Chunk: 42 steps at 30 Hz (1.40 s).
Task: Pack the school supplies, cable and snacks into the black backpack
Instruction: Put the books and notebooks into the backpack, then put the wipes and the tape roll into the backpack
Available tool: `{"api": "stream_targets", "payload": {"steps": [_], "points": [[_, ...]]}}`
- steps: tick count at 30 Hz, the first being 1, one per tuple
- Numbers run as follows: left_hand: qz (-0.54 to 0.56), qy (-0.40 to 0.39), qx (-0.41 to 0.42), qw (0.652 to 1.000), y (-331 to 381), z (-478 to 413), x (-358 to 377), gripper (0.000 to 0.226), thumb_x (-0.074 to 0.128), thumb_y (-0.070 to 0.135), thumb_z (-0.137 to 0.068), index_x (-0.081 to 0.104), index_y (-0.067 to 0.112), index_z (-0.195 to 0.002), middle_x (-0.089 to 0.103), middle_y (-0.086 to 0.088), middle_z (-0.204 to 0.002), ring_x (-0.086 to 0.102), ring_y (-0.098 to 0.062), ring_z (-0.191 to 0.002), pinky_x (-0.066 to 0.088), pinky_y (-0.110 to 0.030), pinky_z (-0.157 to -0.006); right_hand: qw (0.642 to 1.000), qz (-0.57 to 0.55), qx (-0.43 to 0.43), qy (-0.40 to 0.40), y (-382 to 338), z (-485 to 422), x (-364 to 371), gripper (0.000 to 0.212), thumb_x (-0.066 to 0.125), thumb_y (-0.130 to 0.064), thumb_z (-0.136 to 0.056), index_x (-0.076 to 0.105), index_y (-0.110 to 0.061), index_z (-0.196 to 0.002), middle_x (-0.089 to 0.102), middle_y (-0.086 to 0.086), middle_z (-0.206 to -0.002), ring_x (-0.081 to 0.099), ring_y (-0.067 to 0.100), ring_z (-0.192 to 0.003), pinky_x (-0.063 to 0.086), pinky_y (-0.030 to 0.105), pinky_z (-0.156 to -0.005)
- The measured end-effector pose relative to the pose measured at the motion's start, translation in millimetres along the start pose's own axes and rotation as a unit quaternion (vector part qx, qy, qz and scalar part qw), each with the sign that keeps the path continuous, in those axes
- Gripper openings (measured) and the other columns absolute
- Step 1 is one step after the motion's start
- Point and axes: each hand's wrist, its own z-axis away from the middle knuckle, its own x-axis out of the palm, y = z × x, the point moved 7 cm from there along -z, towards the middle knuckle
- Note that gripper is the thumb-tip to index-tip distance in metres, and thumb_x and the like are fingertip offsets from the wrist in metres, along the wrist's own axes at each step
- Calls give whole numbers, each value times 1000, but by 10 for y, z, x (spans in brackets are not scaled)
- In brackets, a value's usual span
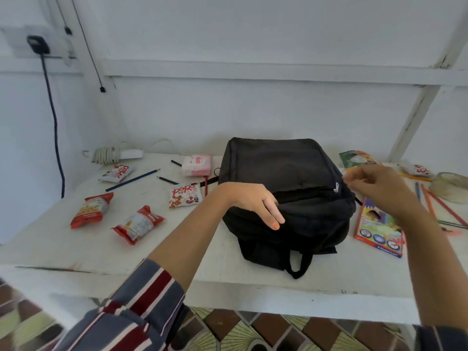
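Note:
The black backpack [286, 183] lies in the middle of the white table [76, 252], its zipper pull [336, 186] showing at the right side. My left hand [255, 201] rests flat on the bag's front with straight fingers. My right hand [374, 188], blurred, hovers just right of the zipper pull with loosely bent fingers and holds nothing I can see. Snack packs lie left of the bag: two red ones [88, 209] [138, 224] and a white Pops pack [184, 195]. A coiled white cable [109, 154] sits at the back left.
A blue pencil [133, 180], a short black pencil [167, 180] and a pink pack [197, 164] lie left of the bag. On the right are a crayon box [379, 226], a green booklet [353, 158], loose coloured pencils [438, 203] and a pale roll [449, 186].

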Motion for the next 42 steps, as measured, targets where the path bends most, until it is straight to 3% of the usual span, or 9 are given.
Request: {"api": "stream_targets", "payload": {"steps": [5, 10, 15, 19, 25, 31, 36, 40, 42], "points": [[-34, -39, -26, 998, -69, -1, 359, 36, 63, 32, -86, 62, 25, -122, 21, 2, -155, 15, -17, -142, 14, -32, -112, 997, 31, -19, -70, -48, 37, 561, 19, 60, -9, -86, 65, -17, -103, 63, -3, -98, 59, 17, -97, 40, 24, -78], [-26, -8, -18, 999, -144, 42, 507, 36, 66, 30, -85, 63, 24, -120, 10, 5, -157, 11, -19, -143, 18, -34, -112, 991, 87, -26, -103, -77, 158, 969, 25, 58, -13, -88, 62, -16, -113, 58, 1, -124, 51, 18, -113, 33, 21, -85], [-28, 57, 10, 998, -180, 160, 484, 38, 65, 30, -86, 61, 24, -123, 24, -2, -154, 17, -19, -142, 17, -33, -111, 985, 129, -19, -112, -127, 308, 1160, 27, 58, -12, -88, 61, -14, -115, 55, 5, -126, 51, 18, -115, 37, 24, -93], [8, 79, 13, 997, -213, 319, 424, 43, 62, 25, -88, 54, 18, -130, 40, -2, -145, 32, -16, -134, 23, -22, -100, 977, 173, -7, -127, -154, 408, 1248, 31, 57, -16, -89, 58, -17, -120, 52, 3, -130, 49, 19, -117, 42, 34, -99], [20, 79, -6, 997, -288, 369, 494, 61, 62, 27, -88, 36, 20, -142, 35, 0, -148, 32, -16, -136, 27, -28, -105, 962, 221, 14, -160, -169, 506, 1321, 34, 51, -22, -93, 53, -19, -127, 47, 4, -137, 49, 21, -119, 41, 34, -100], [29, 80, -23, 996, -346, 365, 366, 56, 61, 27, -89, 39, 18, -140, 45, -6, -141, 44, -19, -128, 34, -28, -100, 927, 272, 35, -255, -155, 426, 1378, 42, 52, -26, -93, 47, -19, -133, 44, 6, -138, 44, 23, -124, 39, 35, -102], [53, 179, -47, 981, -510, 536, -111, 48, 58, 28, -91, 46, 17, -135, 56, -4, -130, 52, -19, -119, 41, -21, -78, 931, 251, -17, -263, -530, 139, 1360, 37, 54, -22, -92, 52, -18, -129, 50, 6, -133, 49, 22, -119, 39, 32, -98], [105, 273, -86, 952, -885, 743, -389, 51, 61, 28, -89, 46, 19, -137, 51, -3, -133, 49, -19, -122, 37, -28, -92, 954, 188, -78, -220, -937, -123, 1509, 42, 53, -17, -92, 47, -21, -133, 51, 8, -131, 50, 21, -116, 38, 30, -96], [137, 317, -99, 933, -1099, 849, -502, 54, 63, 25, -87, 43, 19, -137, 50, 0, -132, 48, -14, -115, 38, -27, -90, 960, 152, -95, -215, -1087, -240, 1674, 44, 53, -16, -92, 44, -21, -135, 52, 10, -129, 52, 22, -113, 38, 26, -91]]}}
